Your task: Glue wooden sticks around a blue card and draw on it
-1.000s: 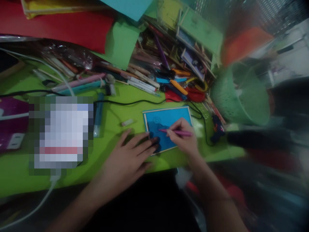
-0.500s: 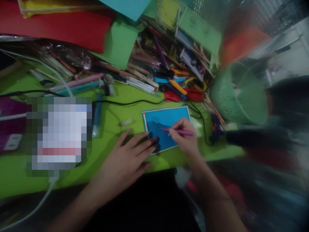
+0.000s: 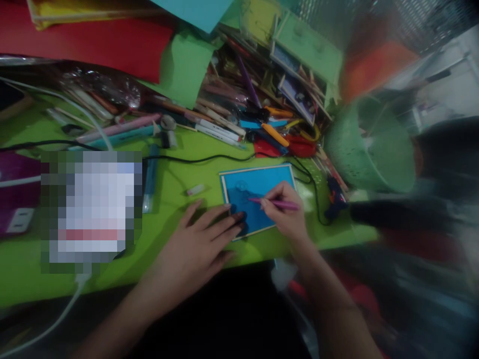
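A blue card (image 3: 277, 180) edged with thin pale wooden strips lies on the green tabletop in front of me. Faint line drawing shows on its left half. My right hand (image 3: 285, 212) is closed around a purple pen (image 3: 279, 203), its tip at the card's middle, by the drawn lines. My left hand (image 3: 204, 237) lies flat with fingers spread, the fingertips over the card's lower left corner. A small whitish eraser-like piece (image 3: 196, 189) rests on the table just beyond the left fingers.
Scissors with orange handles (image 3: 275, 134), pens (image 3: 217, 130) and sticks crowd the table behind the card. A black cable (image 3: 202, 159) crosses behind it. To the right are a glue gun (image 3: 336, 197) and a green basket (image 3: 370, 144). A blurred-out device (image 3: 93, 204) lies left.
Almost nothing differs. The purple pen and my right hand have shifted very slightly to the left; my left hand stays on the card's corner.
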`<state>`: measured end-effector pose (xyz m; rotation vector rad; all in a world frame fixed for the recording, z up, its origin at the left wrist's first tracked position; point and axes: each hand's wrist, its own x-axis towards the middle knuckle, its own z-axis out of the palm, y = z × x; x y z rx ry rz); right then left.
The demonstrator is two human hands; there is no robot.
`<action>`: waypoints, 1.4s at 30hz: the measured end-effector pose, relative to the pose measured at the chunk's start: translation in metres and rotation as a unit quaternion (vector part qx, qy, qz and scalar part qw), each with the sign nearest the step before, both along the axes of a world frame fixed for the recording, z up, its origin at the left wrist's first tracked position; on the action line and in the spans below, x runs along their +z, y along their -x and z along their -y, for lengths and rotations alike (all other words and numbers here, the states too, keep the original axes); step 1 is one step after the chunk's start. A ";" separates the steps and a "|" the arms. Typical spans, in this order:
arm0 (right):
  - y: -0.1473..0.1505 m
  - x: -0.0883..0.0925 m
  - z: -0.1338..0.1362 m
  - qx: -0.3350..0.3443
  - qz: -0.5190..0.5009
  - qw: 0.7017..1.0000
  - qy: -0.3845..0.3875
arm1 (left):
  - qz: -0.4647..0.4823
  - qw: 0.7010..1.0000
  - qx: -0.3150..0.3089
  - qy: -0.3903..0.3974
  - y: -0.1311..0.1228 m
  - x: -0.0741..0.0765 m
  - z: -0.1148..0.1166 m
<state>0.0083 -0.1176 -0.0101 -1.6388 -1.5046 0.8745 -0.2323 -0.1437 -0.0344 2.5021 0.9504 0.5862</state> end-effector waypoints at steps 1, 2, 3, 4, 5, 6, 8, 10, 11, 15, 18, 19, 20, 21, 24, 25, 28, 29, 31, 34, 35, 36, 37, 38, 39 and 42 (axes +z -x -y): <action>0.000 0.000 0.000 0.000 -0.001 1.000 0.000 | 0.001 1.000 -0.001 -0.003 0.000 -0.001 0.000; 0.000 0.000 0.000 -0.001 -0.001 1.000 -0.001 | 0.001 1.000 -0.001 -0.004 0.000 -0.002 0.000; 0.000 0.000 0.000 -0.002 -0.001 1.000 -0.001 | 0.000 1.000 -0.001 -0.004 0.000 -0.002 0.001; 0.000 0.000 0.000 -0.001 -0.001 1.000 -0.001 | 0.002 1.000 0.000 -0.006 0.000 -0.003 0.001; 0.000 0.001 0.000 0.000 -0.002 1.000 0.000 | 0.003 1.000 0.003 -0.005 0.000 -0.003 0.001; 0.000 0.001 0.000 0.001 -0.004 1.000 0.000 | 0.004 1.000 0.004 -0.004 0.000 -0.003 0.001; 0.000 0.001 0.000 0.002 -0.012 1.000 0.003 | 0.005 1.000 0.001 -0.002 0.000 -0.003 0.001; 0.000 0.001 0.000 0.003 -0.020 1.000 0.009 | 0.000 1.000 -0.001 0.001 0.000 -0.002 0.001; 0.000 0.001 0.001 0.002 -0.022 1.000 0.012 | -0.003 1.000 -0.002 0.003 0.000 -0.002 0.001; 0.000 0.001 0.001 0.000 -0.012 1.000 0.016 | 0.013 1.000 0.005 0.012 0.000 -0.003 0.001; 0.000 0.000 0.000 0.002 -0.008 1.000 0.018 | 0.019 1.000 0.011 0.021 0.000 -0.004 0.001; 0.000 0.000 0.000 0.002 -0.007 1.000 0.017 | 0.016 1.000 0.008 0.020 0.000 -0.003 0.001; 0.000 0.000 0.000 0.003 -0.006 1.000 0.016 | 0.012 1.000 0.005 0.020 0.000 -0.003 0.001; -0.001 -0.001 0.000 0.004 -0.006 1.000 0.014 | 0.009 1.000 0.001 0.018 0.000 -0.002 0.000; -0.001 0.000 0.000 0.004 -0.004 1.000 0.006 | 0.007 1.000 0.006 0.025 -0.001 -0.001 0.001; -0.001 0.000 0.000 0.003 -0.006 1.000 0.003 | 0.012 1.000 0.010 0.026 -0.001 -0.001 0.001; -0.001 0.000 0.000 -0.001 -0.015 1.000 0.002 | 0.018 1.000 0.010 0.019 -0.001 -0.002 0.002; -0.001 0.000 0.000 -0.001 -0.019 1.000 0.003 | 0.017 1.000 0.006 0.013 -0.001 -0.002 0.001; -0.001 -0.001 0.000 -0.001 -0.023 1.000 0.004 | 0.015 1.000 0.001 0.001 -0.001 -0.003 0.001; -0.001 -0.001 0.000 0.000 -0.026 1.000 0.010 | 0.018 1.000 -0.001 -0.008 0.000 -0.004 -0.001; -0.001 -0.001 0.000 0.002 -0.027 1.000 0.012 | 0.018 1.000 -0.001 -0.009 0.000 -0.005 -0.001; -0.001 -0.001 0.000 0.003 -0.029 0.999 0.013 | 0.022 1.000 -0.002 -0.013 0.000 -0.005 -0.001; -0.001 -0.002 0.000 0.004 -0.029 0.999 0.013 | 0.021 1.000 -0.003 -0.013 0.000 -0.005 0.000; -0.001 -0.002 0.000 0.004 -0.028 1.000 0.010 | 0.018 1.000 -0.004 -0.012 0.000 -0.005 0.000; -0.001 -0.002 0.000 0.003 -0.027 1.000 0.004 | 0.013 1.000 -0.004 -0.008 0.000 -0.005 0.000; -0.004 -0.002 0.001 -0.014 -0.023 1.000 -0.006 | 0.004 1.000 -0.002 -0.005 0.000 -0.005 0.001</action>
